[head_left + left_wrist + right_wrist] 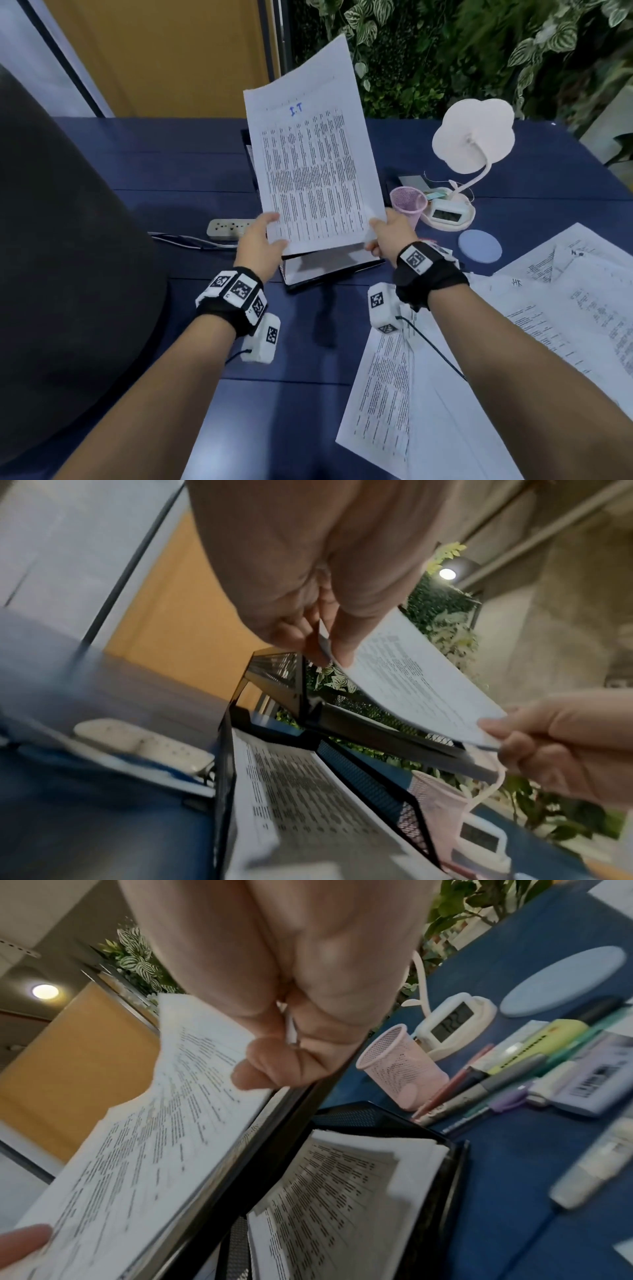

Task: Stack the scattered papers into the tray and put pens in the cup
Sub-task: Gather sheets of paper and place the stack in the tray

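Both hands hold a sheaf of printed papers (315, 164) marked "I.T", tilted up over the black mesh tray (251, 171). My left hand (263, 236) pinches its lower left corner, thumb on top. The lower right corner is pinched by my right hand (380, 233). The tray (448, 1172) has a printed stack (342, 1191) in its lower tier. A pink mesh cup (407, 205) stands just right of the tray, empty as far as I see. Several pens and highlighters (486, 1085) lie on the table beside the cup (400, 1064).
Loose printed sheets (548, 308) are spread over the right side of the blue table, one (387, 394) near the front. A white lamp (472, 140), clock (445, 214) and blue coaster (479, 246) sit behind them. A power strip (229, 229) lies left of the tray, a dark chair (68, 240) farther left.
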Demonstrator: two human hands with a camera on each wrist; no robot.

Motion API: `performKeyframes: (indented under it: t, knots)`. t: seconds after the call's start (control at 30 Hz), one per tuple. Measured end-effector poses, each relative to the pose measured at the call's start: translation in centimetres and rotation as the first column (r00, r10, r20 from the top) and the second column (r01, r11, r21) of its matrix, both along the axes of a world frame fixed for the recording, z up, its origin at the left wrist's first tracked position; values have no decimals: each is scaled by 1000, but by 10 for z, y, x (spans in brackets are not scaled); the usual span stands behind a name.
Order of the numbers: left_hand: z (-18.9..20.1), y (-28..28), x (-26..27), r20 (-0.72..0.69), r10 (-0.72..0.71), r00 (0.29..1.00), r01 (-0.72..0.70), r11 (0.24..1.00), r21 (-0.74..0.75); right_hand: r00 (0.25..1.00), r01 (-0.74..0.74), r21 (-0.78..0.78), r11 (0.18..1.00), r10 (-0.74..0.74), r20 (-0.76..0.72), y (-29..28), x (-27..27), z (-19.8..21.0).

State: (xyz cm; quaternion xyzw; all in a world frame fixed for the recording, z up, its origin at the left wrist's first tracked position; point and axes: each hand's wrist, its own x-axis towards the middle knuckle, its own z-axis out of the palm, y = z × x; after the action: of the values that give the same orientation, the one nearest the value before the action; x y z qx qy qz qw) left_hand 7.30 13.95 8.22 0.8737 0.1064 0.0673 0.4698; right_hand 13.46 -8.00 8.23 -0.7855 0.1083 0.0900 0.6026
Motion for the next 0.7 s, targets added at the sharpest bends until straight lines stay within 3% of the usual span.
performKeyframes:
  t: [0.1,0.17,0.27,0.4,0.7]
  knots:
    - [9,1,21,25,-27,999,18,952,306,997,80,-54,995,-79,24,3,21,5]
    - [12,1,30,-11,-39,999,38,830,556,993,103,-139,985,-94,66,3,32,5]
    - [6,1,36,-73,-68,995,100,640,762,989,52,-372,927,3,146,0,44,-3]
    - [-3,-3,34,-103,-85,991,132,508,851,988,15,-529,849,67,136,-6,51,-9]
    - [-14,-11,25,-159,-56,986,165,495,853,978,-54,-769,637,190,89,-14,44,-8]
